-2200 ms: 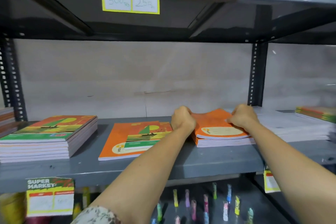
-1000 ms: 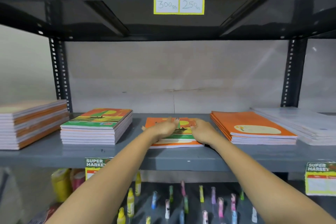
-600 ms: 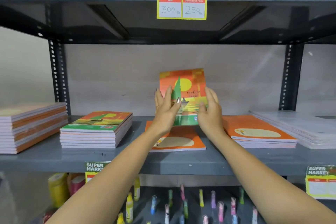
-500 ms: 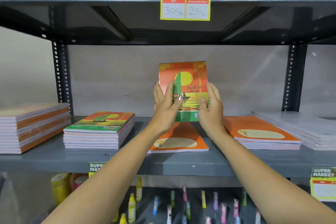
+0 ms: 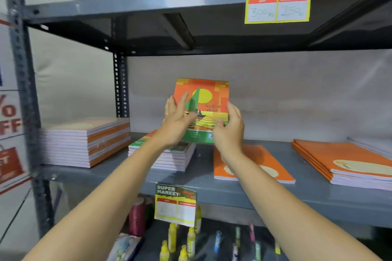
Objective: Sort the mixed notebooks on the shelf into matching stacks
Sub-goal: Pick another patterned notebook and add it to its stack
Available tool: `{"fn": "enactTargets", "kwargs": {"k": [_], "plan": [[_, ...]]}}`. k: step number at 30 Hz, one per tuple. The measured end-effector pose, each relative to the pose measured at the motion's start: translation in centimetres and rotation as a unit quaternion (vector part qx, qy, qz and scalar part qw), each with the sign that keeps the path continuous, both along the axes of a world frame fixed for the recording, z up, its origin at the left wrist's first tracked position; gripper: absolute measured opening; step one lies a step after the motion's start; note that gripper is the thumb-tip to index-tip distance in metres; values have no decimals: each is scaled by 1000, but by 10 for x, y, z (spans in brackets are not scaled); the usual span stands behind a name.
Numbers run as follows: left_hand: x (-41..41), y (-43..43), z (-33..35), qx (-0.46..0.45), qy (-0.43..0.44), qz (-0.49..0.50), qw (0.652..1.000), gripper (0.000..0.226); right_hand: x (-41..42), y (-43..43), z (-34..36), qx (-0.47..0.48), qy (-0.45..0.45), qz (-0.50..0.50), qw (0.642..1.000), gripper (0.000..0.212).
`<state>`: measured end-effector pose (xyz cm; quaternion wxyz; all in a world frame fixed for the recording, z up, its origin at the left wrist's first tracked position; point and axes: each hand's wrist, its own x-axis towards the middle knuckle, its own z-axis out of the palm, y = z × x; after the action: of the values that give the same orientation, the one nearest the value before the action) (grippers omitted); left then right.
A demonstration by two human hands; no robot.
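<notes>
I hold a sunset-print notebook (image 5: 204, 99) upright above the grey shelf (image 5: 203, 188), cover toward me. My left hand (image 5: 177, 122) presses its left edge and my right hand (image 5: 230, 130) grips its right edge. Just below and left of it lies a stack of matching sunset-print notebooks (image 5: 167, 155), partly hidden by my left hand. A plain orange notebook (image 5: 254, 165) lies flat under my right wrist. A stack of plain orange notebooks (image 5: 343, 163) sits at the right.
A tall stack of orange-spined notebooks (image 5: 84, 142) fills the shelf's left end. Price tags hang on the upper shelf (image 5: 276, 0) and on the lower edge (image 5: 176, 204). Small paint bottles (image 5: 191, 243) stand on the shelf below. A steel upright (image 5: 121, 85) rises at the back left.
I lifted the sunset-print notebook off the plain orange one and raised it upright in both hands. It and my view have since shifted left, over the matching stack.
</notes>
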<state>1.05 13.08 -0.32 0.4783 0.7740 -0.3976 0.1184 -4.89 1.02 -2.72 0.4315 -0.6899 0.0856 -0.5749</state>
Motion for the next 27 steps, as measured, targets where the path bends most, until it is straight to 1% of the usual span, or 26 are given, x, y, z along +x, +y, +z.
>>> {"fn": "enactTargets", "kwargs": {"k": [2,4,6,8,11,13,15,18,20,21,22,24,25,27], "plan": [[23,17,5,22,16,24,999,86,19,23,5,41,20,27,999,55],[43,30,7,21,30,30,999,85,35,41,8,68,53,38,996,54],[60,41,4,7,61,9,998,70,48,52,6,101,101,34,989,51],[71,46,-4,26,90,1,996,62,56,57,-1,97,162,17,982,43],[86,42,-13,105,93,36,989,61,66,56,-13,78,240,2,968,33],[90,35,-15,209,60,71,973,57,71,55,-17,80,272,13,959,31],[95,28,-23,280,30,75,957,51,75,54,-20,82,281,24,956,31],[97,24,-34,314,-13,86,945,49,77,51,-22,71,283,44,956,23],[97,24,-34,345,-26,98,933,50,76,49,-22,79,280,57,955,19],[96,23,-32,377,-39,107,919,50,75,49,-23,84,282,65,954,20],[95,23,-30,417,-67,125,898,51,74,49,-22,85,285,72,952,20],[92,24,-26,465,-90,154,867,54,70,45,-22,102,279,84,951,25],[92,25,-26,479,-91,154,859,55,66,39,-19,112,271,78,953,31],[93,26,-25,503,-97,149,846,56,50,19,-13,98,260,34,960,39]]}}
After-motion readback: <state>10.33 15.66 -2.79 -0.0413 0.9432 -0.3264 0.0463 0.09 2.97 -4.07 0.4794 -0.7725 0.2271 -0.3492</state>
